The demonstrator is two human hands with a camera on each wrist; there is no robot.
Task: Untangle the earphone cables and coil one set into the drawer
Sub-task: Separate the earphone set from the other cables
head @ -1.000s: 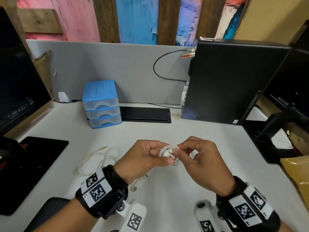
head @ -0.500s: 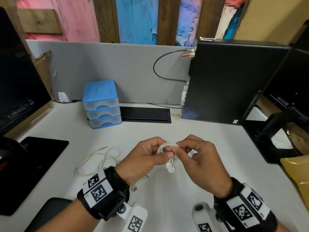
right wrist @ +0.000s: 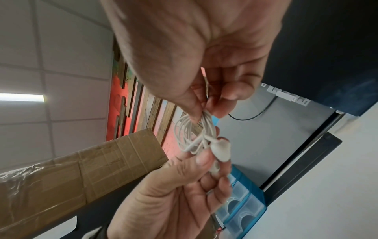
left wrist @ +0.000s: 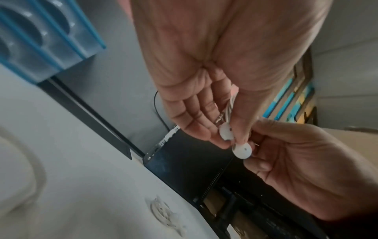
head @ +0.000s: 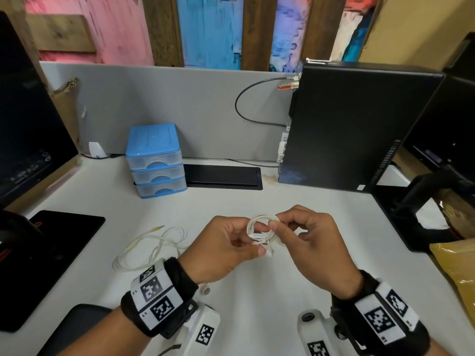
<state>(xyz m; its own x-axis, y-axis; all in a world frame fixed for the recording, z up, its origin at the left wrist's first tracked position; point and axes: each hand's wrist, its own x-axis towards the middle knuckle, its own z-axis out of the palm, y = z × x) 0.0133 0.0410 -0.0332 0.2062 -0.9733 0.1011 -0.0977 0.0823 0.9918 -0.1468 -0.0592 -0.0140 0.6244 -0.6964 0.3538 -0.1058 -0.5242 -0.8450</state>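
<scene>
The left hand (head: 226, 249) and the right hand (head: 312, 246) are meeting above the white counter (head: 257, 299), near the middle of the head view. Both grips are holding the same small white earphone coil (head: 261, 228). The left grip is pinching the bundle between thumb and fingers, and the right grip is pinching the loops from the 3 o'clock side. Two white earbuds (left wrist: 234, 139) are hanging out under the left thumb, touching each other. In the right wrist view the loops (right wrist: 189, 131) are standing up between the two thumbs, with one earbud (right wrist: 222, 151) sticking out at the side.

A second set of earphones (head: 151, 246), a bit yellowish, is lying loose on the counter at 9 o'clock from the hands, close to the left wrist. Its plug is pointing toward 1 o'clock.

The blue drawer box (head: 155, 160) is sitting at 11 o'clock from the hands, well apart from them, against the grey wall. All three drawers are looking closed. A black computer (head: 359, 124) is standing at 1 o'clock.
</scene>
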